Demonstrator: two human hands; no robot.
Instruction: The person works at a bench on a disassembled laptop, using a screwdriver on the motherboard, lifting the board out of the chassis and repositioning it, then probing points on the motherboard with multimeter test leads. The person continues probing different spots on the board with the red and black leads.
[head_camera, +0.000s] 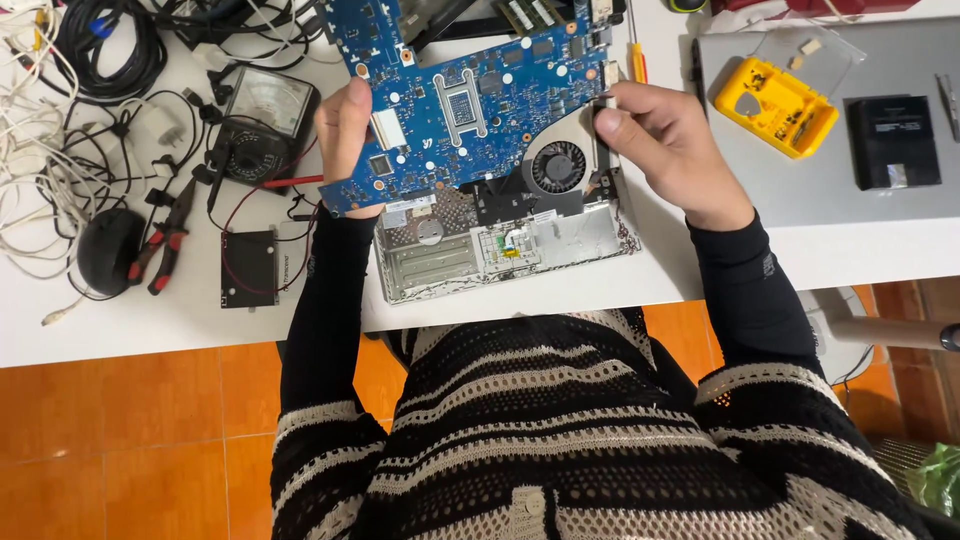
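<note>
Motherboard (470, 90), blue and crowded with chips, is held tilted above an opened silver laptop base (500, 250) on the white table (150, 320). A round black cooling fan (557, 165) sits at the board's near right corner, still attached to it. The left hand (345, 130) grips the board's left edge, thumb on the component side and fingers curled behind, closed firmly on it. The right hand (665, 145) pinches the board's right edge just beside the fan, fingers closed tight on the rim. Both arms wear black sleeves under a black and cream striped knit top.

Under the board, the laptop base shows bare metal bays and a small pale circuit strip, and lies at the near edge of the table.

Left of the base lies a small black square module (248, 268) with thin red wires. Farther left, red-handled pliers (165, 240) rest next to a black computer mouse (108, 248). An analogue multimeter (262, 120) with red and black leads stands beyond them, and a tangle of white and black cables (60, 90) fills the far left corner.

To the right, a grey closed laptop lid (800, 190) carries a yellow parts tray (775, 105) and a black rectangular block (893, 140). A screwdriver with an orange handle (637, 55) lies just beyond the right hand. Orange floor tiles (130, 440) show below the table.
</note>
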